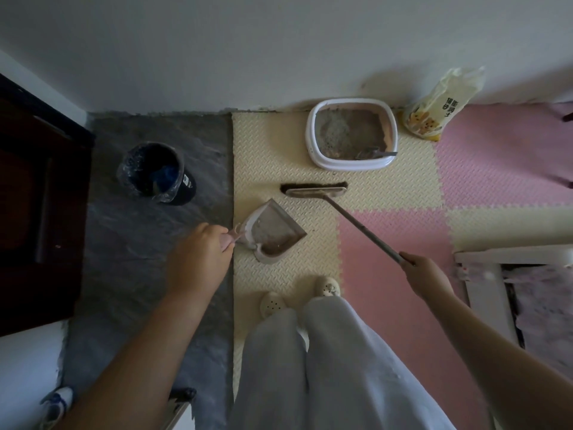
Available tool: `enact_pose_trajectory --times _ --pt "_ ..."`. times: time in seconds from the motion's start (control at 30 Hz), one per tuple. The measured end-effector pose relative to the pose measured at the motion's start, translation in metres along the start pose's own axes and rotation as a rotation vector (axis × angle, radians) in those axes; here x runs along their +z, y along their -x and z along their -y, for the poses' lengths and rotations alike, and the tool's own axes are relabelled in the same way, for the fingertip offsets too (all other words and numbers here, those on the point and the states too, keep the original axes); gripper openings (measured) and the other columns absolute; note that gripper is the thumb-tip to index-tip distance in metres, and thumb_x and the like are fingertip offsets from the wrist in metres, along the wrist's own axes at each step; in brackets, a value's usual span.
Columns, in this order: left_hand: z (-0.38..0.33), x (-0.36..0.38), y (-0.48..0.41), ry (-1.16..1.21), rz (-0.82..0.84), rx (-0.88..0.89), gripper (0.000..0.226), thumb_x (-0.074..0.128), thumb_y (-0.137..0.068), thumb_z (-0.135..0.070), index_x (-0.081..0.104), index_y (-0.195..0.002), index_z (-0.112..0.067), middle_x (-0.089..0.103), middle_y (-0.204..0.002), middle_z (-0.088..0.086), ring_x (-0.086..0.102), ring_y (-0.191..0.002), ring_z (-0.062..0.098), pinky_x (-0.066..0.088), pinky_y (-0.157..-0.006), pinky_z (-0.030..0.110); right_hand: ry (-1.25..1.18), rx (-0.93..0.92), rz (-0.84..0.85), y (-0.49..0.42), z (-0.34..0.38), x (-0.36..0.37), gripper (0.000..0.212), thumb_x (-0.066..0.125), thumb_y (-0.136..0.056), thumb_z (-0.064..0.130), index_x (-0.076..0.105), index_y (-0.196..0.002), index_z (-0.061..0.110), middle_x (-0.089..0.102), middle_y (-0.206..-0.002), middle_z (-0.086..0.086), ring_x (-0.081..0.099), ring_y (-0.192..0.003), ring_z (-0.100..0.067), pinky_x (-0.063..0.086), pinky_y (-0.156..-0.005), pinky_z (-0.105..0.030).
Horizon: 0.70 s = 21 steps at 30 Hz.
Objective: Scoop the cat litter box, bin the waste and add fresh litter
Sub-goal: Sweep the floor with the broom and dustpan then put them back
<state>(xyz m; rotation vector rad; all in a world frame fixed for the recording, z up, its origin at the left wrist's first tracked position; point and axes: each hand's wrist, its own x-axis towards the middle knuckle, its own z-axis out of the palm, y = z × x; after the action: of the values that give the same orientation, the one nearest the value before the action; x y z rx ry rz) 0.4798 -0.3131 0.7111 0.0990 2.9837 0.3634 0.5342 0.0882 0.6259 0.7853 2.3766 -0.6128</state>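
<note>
A white litter box [313,141] holding grey-brown litter stands against the wall, and a grey scoop [376,154] lies in its near right corner. My left hand [198,256] grips the pink handle of a dustpan [273,231] with swept litter gathered in its lower end. My right hand [424,274] holds the long handle of a broom [316,191], whose head rests on the cream mat between dustpan and box. A black bin [155,172] lined with clear plastic sits on the grey floor to the left. A yellow litter bag [434,110] leans on the wall right of the box.
Cream and pink foam mats [403,243] cover the floor. A dark wooden door [37,197] is at the left, a white frame [483,287] at the right. My feet in white slippers [273,302] stand below the dustpan. A shoe [57,401] lies at bottom left.
</note>
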Motion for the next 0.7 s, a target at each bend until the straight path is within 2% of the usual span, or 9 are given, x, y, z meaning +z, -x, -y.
enact_pose_trajectory --times 0.17,0.27,0.4,0.57,0.7 --pt "-0.024 0.002 -0.009 0.005 -0.003 -0.006 0.013 0.065 -0.086 -0.024 0.072 -0.079 -0.015 0.061 -0.081 0.004 0.054 -0.063 0.021 0.042 -0.049 0.03 -0.189 0.093 -0.029 -0.01 -0.019 -0.02 0.035 0.045 -0.096 0.02 0.058 -0.129 0.014 0.062 -0.08 -0.005 0.053 -0.057 -0.02 0.033 -0.049 -0.024" --pt "-0.043 0.001 -0.013 0.012 -0.005 -0.014 0.008 0.069 -0.083 -0.019 0.072 -0.077 -0.013 0.061 -0.078 0.005 0.053 -0.06 0.022 0.04 -0.049 0.029 -0.457 0.218 -0.041 -0.017 -0.039 -0.027 0.032 0.045 -0.095 0.014 0.061 -0.123 0.007 0.052 -0.062 -0.007 0.041 -0.05 -0.019 0.031 -0.049 -0.026" --pt "-0.057 0.008 -0.017 -0.028 0.005 -0.004 0.011 0.069 -0.084 -0.023 0.072 -0.077 -0.016 0.06 -0.077 0.002 0.052 -0.061 0.019 0.033 -0.049 0.027 -0.734 0.386 -0.064 -0.022 -0.053 -0.033 0.031 0.043 -0.095 0.011 0.06 -0.12 0.007 0.046 -0.06 -0.005 0.038 -0.046 -0.016 0.029 -0.032 -0.015" --pt "-0.073 0.01 -0.015 -0.036 -0.001 0.0 0.014 0.07 -0.084 -0.018 0.069 -0.07 -0.014 0.056 -0.071 0.002 0.048 -0.054 0.018 0.032 -0.043 0.025 -0.781 0.464 -0.067 -0.045 -0.024 -0.032 0.02 0.038 -0.093 0.005 0.058 -0.095 0.01 0.045 -0.057 -0.004 0.038 -0.035 -0.013 0.027 -0.03 -0.016" --pt "-0.079 0.005 -0.008 -0.075 0.018 0.005 0.015 0.069 -0.085 -0.019 0.069 -0.07 -0.015 0.053 -0.069 0.0 0.046 -0.054 0.016 0.027 -0.043 0.022 -0.733 0.391 0.015 -0.055 0.027 -0.018 0.014 0.039 -0.096 0.008 0.051 -0.096 0.015 0.044 -0.064 0.002 0.04 -0.048 -0.009 0.034 -0.03 -0.016"
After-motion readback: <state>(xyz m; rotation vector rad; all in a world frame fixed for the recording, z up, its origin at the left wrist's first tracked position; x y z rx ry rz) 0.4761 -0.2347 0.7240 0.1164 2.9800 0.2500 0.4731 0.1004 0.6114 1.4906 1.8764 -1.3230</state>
